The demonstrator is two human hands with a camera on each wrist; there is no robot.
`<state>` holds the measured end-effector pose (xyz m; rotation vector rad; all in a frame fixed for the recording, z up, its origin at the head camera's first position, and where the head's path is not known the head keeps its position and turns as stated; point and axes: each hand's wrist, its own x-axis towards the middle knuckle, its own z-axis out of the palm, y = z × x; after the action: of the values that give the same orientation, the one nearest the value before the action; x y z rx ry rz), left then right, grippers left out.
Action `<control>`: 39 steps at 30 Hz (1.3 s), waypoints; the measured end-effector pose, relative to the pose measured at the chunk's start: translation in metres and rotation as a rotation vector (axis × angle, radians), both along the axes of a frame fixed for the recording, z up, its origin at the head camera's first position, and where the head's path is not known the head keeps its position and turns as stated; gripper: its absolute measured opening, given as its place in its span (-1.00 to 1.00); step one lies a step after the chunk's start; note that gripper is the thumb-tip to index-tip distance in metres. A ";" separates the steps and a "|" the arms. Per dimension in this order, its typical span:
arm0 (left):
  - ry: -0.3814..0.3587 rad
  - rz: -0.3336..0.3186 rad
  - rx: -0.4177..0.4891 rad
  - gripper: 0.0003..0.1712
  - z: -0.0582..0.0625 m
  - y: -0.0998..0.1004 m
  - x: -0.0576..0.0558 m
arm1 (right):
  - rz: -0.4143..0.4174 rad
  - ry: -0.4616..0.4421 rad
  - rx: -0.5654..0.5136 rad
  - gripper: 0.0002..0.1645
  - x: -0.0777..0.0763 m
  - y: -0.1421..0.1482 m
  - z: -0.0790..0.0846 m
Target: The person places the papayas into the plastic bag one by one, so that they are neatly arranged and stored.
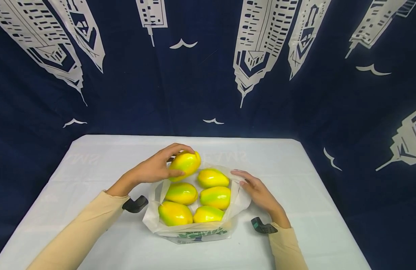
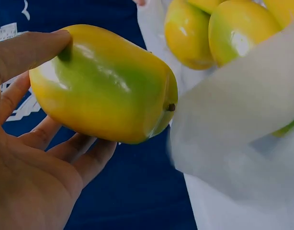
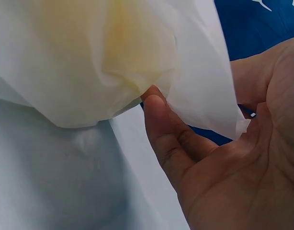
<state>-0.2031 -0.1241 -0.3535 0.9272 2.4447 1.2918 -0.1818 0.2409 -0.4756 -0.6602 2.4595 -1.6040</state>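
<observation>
My left hand grips a glossy yellow-green mango, its thumb on one side and fingers on the other. This mango is over the far left rim of a white plastic bag. In the left wrist view, the small brown stem end of the held mango points toward the bag. Several more mangoes lie inside the open bag. At the bag's right side, my right hand holds the rim. In the right wrist view, the thin plastic passes between the thumb and fingers.
A white-covered table carries the bag near its middle. Behind and around it hangs a dark blue cloth with white building prints. A dark wrist camera sits at the left cuff, another camera at the right.
</observation>
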 end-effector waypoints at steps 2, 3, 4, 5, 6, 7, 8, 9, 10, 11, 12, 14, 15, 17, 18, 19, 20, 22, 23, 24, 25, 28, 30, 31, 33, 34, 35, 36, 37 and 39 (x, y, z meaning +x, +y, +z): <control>0.005 -0.010 0.002 -0.32 -0.002 0.005 0.000 | 0.001 0.002 0.002 -0.54 0.000 0.000 0.000; 0.010 -0.017 0.003 -0.32 -0.002 0.008 0.000 | 0.001 0.004 0.004 -0.54 0.000 0.000 -0.001; 0.015 -0.027 0.006 -0.32 -0.002 0.011 0.001 | 0.000 0.004 0.005 -0.54 0.000 0.000 -0.001; 0.026 -0.036 0.004 -0.32 -0.002 0.014 0.001 | -0.002 0.005 0.006 -0.54 -0.001 0.001 0.000; 0.035 -0.046 0.000 -0.33 -0.003 0.016 0.001 | -0.002 0.004 0.005 -0.54 -0.001 0.001 0.000; 0.038 -0.056 -0.003 -0.33 -0.004 0.019 0.001 | -0.003 0.004 0.005 -0.54 -0.001 0.001 0.000; 0.042 -0.062 -0.012 -0.34 -0.005 0.021 0.001 | -0.004 0.005 0.004 -0.54 -0.001 0.001 0.000; 0.050 -0.066 -0.024 -0.34 -0.007 0.023 0.000 | -0.004 0.005 0.003 -0.54 -0.001 0.000 0.000; 0.054 -0.069 -0.036 -0.35 -0.010 0.025 0.000 | -0.004 0.004 0.003 -0.54 -0.001 0.000 0.000; 0.061 -0.069 -0.052 -0.35 -0.012 0.026 -0.001 | -0.002 0.004 0.001 -0.54 -0.001 0.000 0.000; 0.067 -0.069 -0.065 -0.36 -0.015 0.027 -0.001 | -0.001 0.004 0.000 -0.53 -0.001 0.000 0.000; 0.080 -0.066 -0.091 -0.37 -0.022 0.028 -0.003 | 0.002 0.006 0.001 -0.53 -0.001 0.000 0.000; 0.088 -0.066 -0.103 -0.37 -0.024 0.028 -0.004 | 0.003 0.006 0.003 -0.53 -0.001 0.000 -0.001; 0.104 -0.065 -0.122 -0.37 -0.028 0.028 -0.005 | 0.002 0.007 0.003 -0.54 0.000 0.000 -0.001; 0.110 -0.066 -0.126 -0.37 -0.030 0.028 -0.006 | 0.002 0.007 0.003 -0.54 0.000 0.000 -0.001; 0.116 -0.064 -0.131 -0.37 -0.031 0.027 -0.007 | 0.002 0.006 0.001 -0.54 0.000 0.000 -0.001; 0.124 -0.062 -0.138 -0.38 -0.032 0.026 -0.008 | 0.002 0.005 0.000 -0.54 0.000 0.000 -0.001; 0.134 -0.053 -0.146 -0.39 -0.034 0.024 -0.010 | 0.002 0.003 0.000 -0.54 0.000 0.000 -0.001; 0.137 -0.047 -0.152 -0.40 -0.035 0.023 -0.011 | 0.001 0.001 0.000 -0.54 0.000 0.000 -0.001; 0.135 -0.043 -0.156 -0.41 -0.035 0.021 -0.011 | 0.000 0.000 0.000 -0.54 0.000 0.000 -0.002; 0.133 -0.040 -0.162 -0.41 -0.036 0.020 -0.011 | 0.000 -0.001 0.000 -0.54 0.000 0.000 -0.002; 0.129 -0.037 -0.196 -0.43 -0.039 0.016 -0.011 | -0.004 -0.002 0.005 -0.54 0.001 0.000 -0.002; 0.131 -0.036 -0.231 -0.43 -0.041 0.013 -0.010 | -0.006 -0.001 0.004 -0.54 0.000 -0.001 -0.002; 0.141 -0.037 -0.252 -0.43 -0.042 0.012 -0.009 | -0.005 0.000 0.006 -0.54 0.000 -0.001 -0.002; 0.164 -0.039 -0.296 -0.43 -0.043 0.011 -0.009 | -0.001 0.002 0.006 -0.54 0.000 0.000 -0.002; 0.173 -0.041 -0.315 -0.43 -0.043 0.010 -0.009 | 0.001 0.002 0.005 -0.53 0.000 0.000 -0.002; 0.184 -0.047 -0.332 -0.43 -0.043 0.009 -0.009 | 0.002 0.003 0.005 -0.53 -0.001 0.000 -0.002; 0.196 -0.053 -0.348 -0.43 -0.043 0.009 -0.009 | 0.003 0.002 0.005 -0.53 -0.001 0.000 -0.002; 0.207 -0.060 -0.365 -0.43 -0.043 0.008 -0.009 | 0.003 0.001 0.004 -0.53 -0.001 0.000 -0.002; 0.219 -0.070 -0.395 -0.42 -0.043 0.008 -0.009 | 0.004 0.001 0.004 -0.53 -0.001 0.000 -0.002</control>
<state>-0.2121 -0.1165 -0.3965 1.0739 2.6627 0.6741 -0.1824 0.2407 -0.4780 -0.6648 2.4592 -1.5979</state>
